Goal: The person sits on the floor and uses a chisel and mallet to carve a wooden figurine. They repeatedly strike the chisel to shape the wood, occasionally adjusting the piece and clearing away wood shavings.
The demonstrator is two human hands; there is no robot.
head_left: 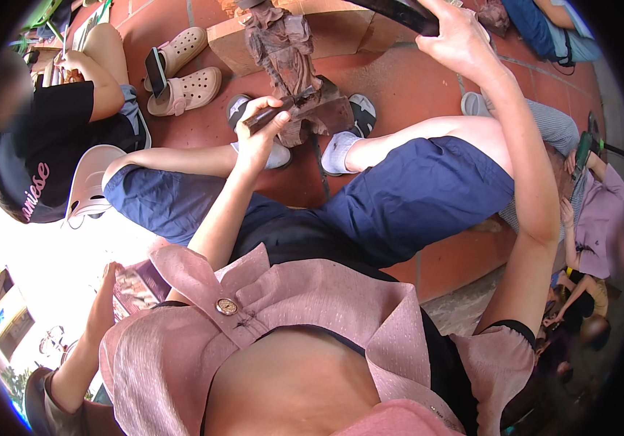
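Note:
A carved brown wooden figure (281, 45) stands on the tiled floor between my feet, with draped folds cut into it and a wide base. My left hand (257, 134) is closed round the dark handle of a chisel (272, 119), whose far end points at the figure's lower part. Whether the tip touches the wood, I cannot tell. Raised at the upper right, my right hand (461, 45) grips a long dark bar-like tool (398, 11). That tool runs out past the top edge, so its far end is hidden.
Behind the figure lies a pale wooden block (236, 47). Beige clogs (194, 89) stand left of it, a phone (155, 71) propped against them. A person in a black shirt (58, 120) sits close at left, near a light visor (92, 182). Other people sit at right.

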